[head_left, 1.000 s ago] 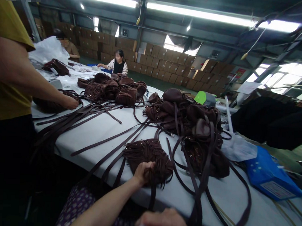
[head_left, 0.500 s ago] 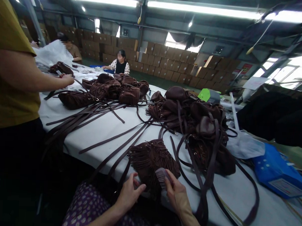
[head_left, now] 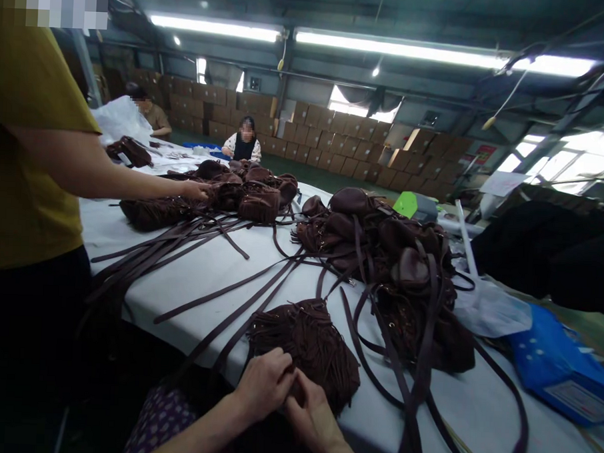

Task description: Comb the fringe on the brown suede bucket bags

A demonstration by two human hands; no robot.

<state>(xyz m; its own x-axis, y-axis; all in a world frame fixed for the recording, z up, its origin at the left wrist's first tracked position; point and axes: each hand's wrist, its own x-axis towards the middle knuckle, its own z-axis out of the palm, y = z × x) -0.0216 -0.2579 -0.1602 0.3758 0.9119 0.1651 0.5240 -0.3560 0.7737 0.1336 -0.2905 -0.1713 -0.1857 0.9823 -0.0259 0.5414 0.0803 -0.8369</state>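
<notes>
A dark brown fringed bag (head_left: 321,347) lies at the near edge of the white table, its strands hanging toward me. My left hand (head_left: 266,383) is at the bag's near side, fingers curled into a pinch. Right beside it, my right hand (head_left: 310,408) is closed as well, its fingertips meeting those of the left. Whatever the two hands pinch is hidden behind the fingers. No comb can be seen in either hand at this moment.
A pile of brown bags (head_left: 391,237) with long looping straps stands to the right, another bag heap (head_left: 258,201) farther back. A co-worker's arm (head_left: 134,182) reaches in from the left. A blue box (head_left: 561,365) sits at the right on the white table (head_left: 200,275).
My hands have come together at the bag, the left one closing from open. The comb that showed in my right hand is out of sight. The co-worker's hand has reached to the far heap.
</notes>
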